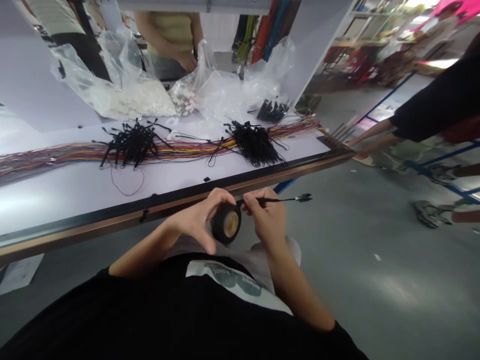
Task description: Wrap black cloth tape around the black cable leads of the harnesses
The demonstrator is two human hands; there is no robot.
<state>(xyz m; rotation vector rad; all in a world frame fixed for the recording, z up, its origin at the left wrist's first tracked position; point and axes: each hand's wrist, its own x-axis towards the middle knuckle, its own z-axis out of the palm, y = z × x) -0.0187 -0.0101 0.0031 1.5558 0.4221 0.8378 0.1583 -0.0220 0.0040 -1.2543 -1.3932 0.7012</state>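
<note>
A roll of black tape [221, 223] with a pale core is just in front of my body, below the table edge. My left hand [198, 220] is cupped around it from the left, index finger at its top and thumb stretched downward; its other fingers are largely hidden. My right hand [268, 215] is closed beside the roll, thumb and index finger pinching a thin black cable [285, 200]. The cable sticks out to the right and ends in a small black connector [303, 198]. Between the hands, a short black strip meets the roll's upper right.
Bundled coloured wires [183, 150] run along the white table [176, 182], with black cable piles [133, 142] [257, 142] on them. Plastic bags [138, 97] of small parts line the back. The table's front edge [112, 220] lies close ahead. At right, another person's arm [431, 105] reaches towards the table corner.
</note>
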